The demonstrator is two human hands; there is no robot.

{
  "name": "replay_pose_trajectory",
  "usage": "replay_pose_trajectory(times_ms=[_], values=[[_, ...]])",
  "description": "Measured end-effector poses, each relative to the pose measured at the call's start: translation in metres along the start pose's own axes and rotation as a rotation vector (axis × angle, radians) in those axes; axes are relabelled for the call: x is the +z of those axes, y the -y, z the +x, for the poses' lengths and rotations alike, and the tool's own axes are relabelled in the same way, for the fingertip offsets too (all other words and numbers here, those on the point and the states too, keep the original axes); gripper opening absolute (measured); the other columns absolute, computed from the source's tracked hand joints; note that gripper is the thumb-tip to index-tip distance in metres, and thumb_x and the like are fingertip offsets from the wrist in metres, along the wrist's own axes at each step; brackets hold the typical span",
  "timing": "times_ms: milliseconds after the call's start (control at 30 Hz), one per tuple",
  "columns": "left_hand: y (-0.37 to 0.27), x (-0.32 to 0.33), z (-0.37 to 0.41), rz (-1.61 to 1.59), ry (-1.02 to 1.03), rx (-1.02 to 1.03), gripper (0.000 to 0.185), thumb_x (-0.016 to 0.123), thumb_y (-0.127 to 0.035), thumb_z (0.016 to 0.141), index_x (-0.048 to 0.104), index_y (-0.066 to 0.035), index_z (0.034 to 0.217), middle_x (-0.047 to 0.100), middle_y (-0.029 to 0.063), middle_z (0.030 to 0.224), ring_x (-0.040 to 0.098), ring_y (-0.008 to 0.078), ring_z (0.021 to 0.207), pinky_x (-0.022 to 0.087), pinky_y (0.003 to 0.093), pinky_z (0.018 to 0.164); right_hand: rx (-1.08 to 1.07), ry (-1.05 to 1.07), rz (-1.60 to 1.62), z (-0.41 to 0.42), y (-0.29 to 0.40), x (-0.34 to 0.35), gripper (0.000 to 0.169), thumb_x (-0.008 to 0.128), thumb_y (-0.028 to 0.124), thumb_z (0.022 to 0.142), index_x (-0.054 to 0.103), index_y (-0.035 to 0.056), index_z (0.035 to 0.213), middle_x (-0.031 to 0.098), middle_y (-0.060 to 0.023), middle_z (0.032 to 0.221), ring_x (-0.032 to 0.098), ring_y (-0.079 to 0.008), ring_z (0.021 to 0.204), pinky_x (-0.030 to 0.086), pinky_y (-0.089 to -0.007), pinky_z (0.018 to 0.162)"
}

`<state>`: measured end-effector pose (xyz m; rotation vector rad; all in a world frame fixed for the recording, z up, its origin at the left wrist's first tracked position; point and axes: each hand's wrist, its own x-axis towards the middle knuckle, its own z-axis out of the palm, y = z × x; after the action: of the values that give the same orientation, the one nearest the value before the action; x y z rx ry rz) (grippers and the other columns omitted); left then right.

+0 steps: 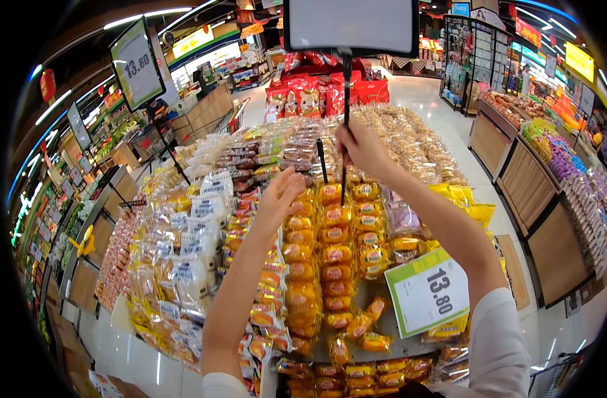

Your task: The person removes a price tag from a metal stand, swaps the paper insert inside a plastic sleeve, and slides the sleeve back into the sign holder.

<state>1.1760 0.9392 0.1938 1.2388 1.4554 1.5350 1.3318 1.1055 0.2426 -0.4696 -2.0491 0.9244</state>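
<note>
My right hand (363, 147) is closed around a thin black sign pole (347, 84). At the pole's top is a black-framed sign (350, 25) with a pale, blank-looking face. Its lower end comes down among rows of yellow-wrapped packaged cakes (336, 234). My left hand (283, 194) hovers at the left of these rows, fingers apart, holding nothing. A short black tube (321, 159) stands upright between my hands, left of the pole. Several loose wrapped cakes (360, 326) lie on the grey display surface (368, 350) near me.
A green-edged price card (427, 293) leans at the right. White-labelled bread bags (194, 268) fill the left side. Red bags (308, 94) are stacked at the far end. Another sign on a pole (136, 64) rises at left, near a shopping cart (204, 132). Wood-panelled counters (542, 194) line the right aisle.
</note>
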Motion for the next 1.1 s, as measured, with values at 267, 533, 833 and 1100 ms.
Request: replay_pose_trajectory(times_ms=[267,533,833,1100], values=[[0.066,0.0,0.133,0.225,-0.051,-0.07,0.059,0.051,-0.025,0.093,0.022,-0.012,0.144,0.029,0.0099,0.145,0.035,0.0249,0.13,0.043,0.0404,0.094,-0.175,-0.247,0.034,0.136,-0.036,0.018,0.026,0.046,0.021,0.094,0.041,0.0001,0.079,0.059,-0.012,0.059,0.06,-0.026,0.052,0.045,-0.0387,0.052],[0.075,0.016,0.177,0.118,-0.067,0.052,0.06,0.053,-0.023,0.091,0.025,-0.01,0.143,0.027,0.0133,0.146,0.032,0.0273,0.131,0.033,0.0399,0.103,-0.171,-0.221,0.049,0.161,-0.055,0.023,0.026,0.05,0.023,0.092,0.044,-0.0008,0.082,0.06,-0.0195,0.063,0.059,-0.0404,0.064,0.043,-0.0483,0.058],[0.091,0.017,0.205,0.115,-0.1,0.084,0.045,0.055,-0.029,0.091,0.045,-0.009,0.13,0.052,0.0048,0.123,0.05,0.0156,0.105,0.042,0.0333,0.083,-0.323,-0.249,-0.258,0.176,-0.063,0.026,0.021,0.045,0.021,0.095,0.047,0.0003,0.089,0.059,-0.0095,0.064,0.057,-0.0209,0.051,0.043,-0.0341,0.049],[0.13,0.02,0.239,0.108,-0.351,0.348,0.024,0.059,-0.02,0.086,0.063,-0.001,0.1,0.063,0.009,0.079,0.056,0.0147,0.072,0.044,0.03,0.068,-0.414,-0.137,-0.31,0.175,-0.055,0.054,0.016,0.047,0.016,0.092,0.048,0.0005,0.087,0.061,-0.0124,0.063,0.061,-0.0262,0.057,0.044,-0.0379,0.053]])
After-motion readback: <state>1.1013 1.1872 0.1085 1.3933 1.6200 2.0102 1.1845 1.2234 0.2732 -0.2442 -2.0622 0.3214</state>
